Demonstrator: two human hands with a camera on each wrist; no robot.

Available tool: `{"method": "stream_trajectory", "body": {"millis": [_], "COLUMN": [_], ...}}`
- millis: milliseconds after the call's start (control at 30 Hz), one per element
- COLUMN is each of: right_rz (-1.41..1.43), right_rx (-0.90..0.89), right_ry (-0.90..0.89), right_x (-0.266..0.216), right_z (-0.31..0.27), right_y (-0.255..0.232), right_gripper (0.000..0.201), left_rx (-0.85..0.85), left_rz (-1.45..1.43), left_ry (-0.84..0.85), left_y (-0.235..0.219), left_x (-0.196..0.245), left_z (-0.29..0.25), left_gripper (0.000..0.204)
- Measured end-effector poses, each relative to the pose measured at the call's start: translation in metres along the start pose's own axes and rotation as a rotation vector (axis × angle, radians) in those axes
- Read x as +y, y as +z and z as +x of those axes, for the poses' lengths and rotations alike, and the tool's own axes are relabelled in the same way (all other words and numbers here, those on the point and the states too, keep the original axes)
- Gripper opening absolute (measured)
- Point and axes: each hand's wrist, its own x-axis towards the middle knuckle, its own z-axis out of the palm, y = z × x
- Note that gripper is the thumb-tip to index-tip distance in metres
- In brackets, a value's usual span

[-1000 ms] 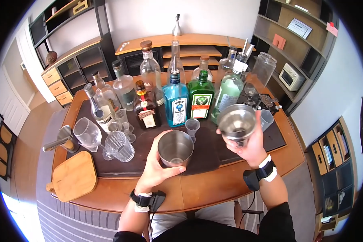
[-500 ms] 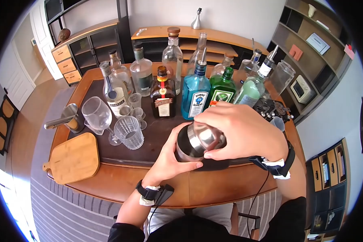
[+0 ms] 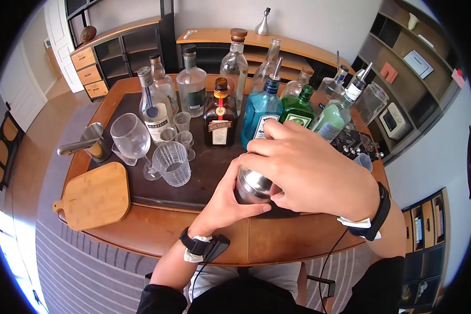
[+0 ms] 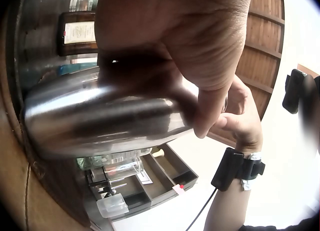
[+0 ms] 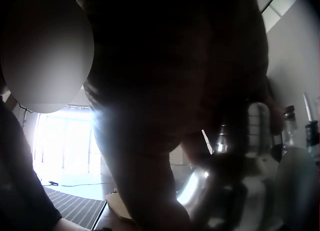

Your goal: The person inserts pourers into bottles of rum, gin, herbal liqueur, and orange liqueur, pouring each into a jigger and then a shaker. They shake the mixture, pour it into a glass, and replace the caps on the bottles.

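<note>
In the head view my left hand grips a steel cocktail shaker tin low over the dark mat, near the front of the desk. My right hand covers the rounded metal shaker top, which sits on the tin, with its fingers bent over it from above. The left wrist view has the tin's smooth side with my left thumb and palm around it. Most of the shaker top is hidden behind my right hand. Dark in the right wrist view, that hand lies over shiny metal.
Behind my hands stand a brown bottle, a blue bottle, a green bottle and several clear ones. To the left are a cut-glass tumbler, a stemmed glass, a metal cup and a wooden board.
My right hand has brought the shaker top from the right over to the tin, tipped it over and set it on. The head view has also shifted, so the bottles appear further right.
</note>
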Motion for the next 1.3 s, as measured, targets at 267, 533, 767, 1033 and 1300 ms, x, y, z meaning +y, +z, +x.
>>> {"method": "stream_trajectory", "body": {"millis": [267, 533, 767, 1033, 1300], "right_rz": [-0.121, -0.214, 0.326, 0.594, 0.160], "right_rx": [-0.033, -0.003, 0.282, 0.317, 0.451], "right_ry": [-0.024, -0.042, -0.024, -0.042, 0.192], "right_x": [-0.014, -0.021, -0.004, 0.025, 0.010], "right_z": [0.009, 0.009, 0.007, 0.014, 0.015], "right_y": [0.005, 0.007, 0.017, 0.039, 0.048], "right_gripper": [0.045, 0.044, 0.030, 0.005, 0.008], "left_rx": [0.038, 0.052, 0.043, 0.013, 0.102], "left_rz": [0.156, 0.207, 0.014, 0.046, 0.274], "left_ry": [0.014, 0.062, 0.082, 0.110, 0.101], "left_y": [-0.002, -0.005, 0.002, -0.001, 0.002], "left_x": [-0.001, -0.007, -0.003, -0.005, -0.006], "left_z": [-0.002, -0.003, 0.002, 0.004, 0.005], "left_gripper": [0.097, 0.097, 0.101, 0.100, 0.099]}}
